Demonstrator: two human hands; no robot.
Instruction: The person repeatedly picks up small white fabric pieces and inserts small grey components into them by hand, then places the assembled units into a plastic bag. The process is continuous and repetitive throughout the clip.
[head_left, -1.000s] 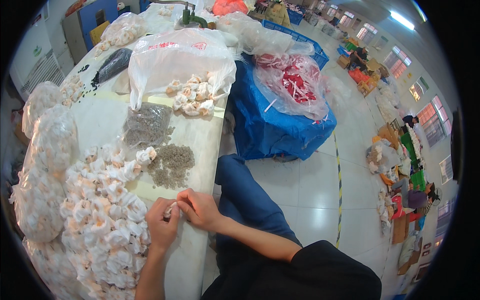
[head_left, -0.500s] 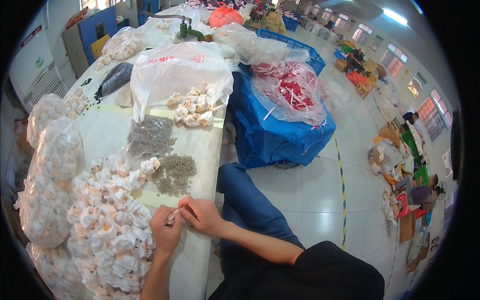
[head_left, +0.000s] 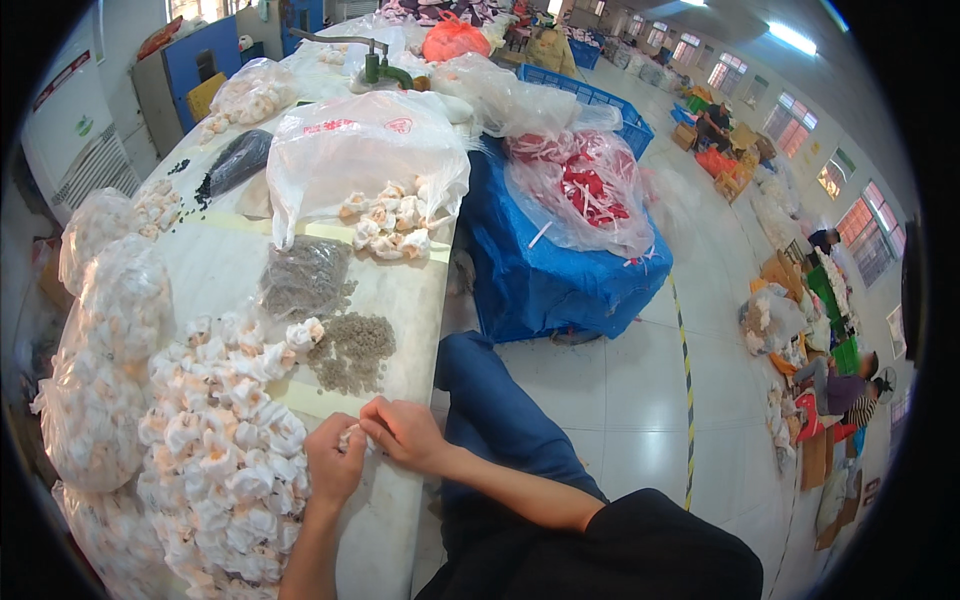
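Over the table's near right edge, my left hand [head_left: 334, 462] is closed on a small white stuffed cloth piece [head_left: 348, 437], its thumb and fingers pinching it. My right hand [head_left: 403, 434] meets it from the right, fingers curled and pressed against the same piece; what its fingertips hold is hidden. Left of my hands spreads a big heap of similar white cloth pieces [head_left: 225, 455], tinted pale orange in places. Just beyond my hands lies a loose pile of small grey-brown round plastic parts [head_left: 352, 352], next to a clear bag of the same parts [head_left: 305, 278].
Filled clear bags [head_left: 110, 370] line the table's left side. Farther up are a white plastic bag [head_left: 350, 150] beside more cloth pieces [head_left: 388, 222], a black bag [head_left: 238, 162] and a green hand press [head_left: 378, 72]. To the right stands a blue-covered crate [head_left: 570, 280] bearing red-and-white scraps [head_left: 590, 190].
The view has shifted slightly. My hands stay together on the small cloth piece, with only a slight change in the fingers.
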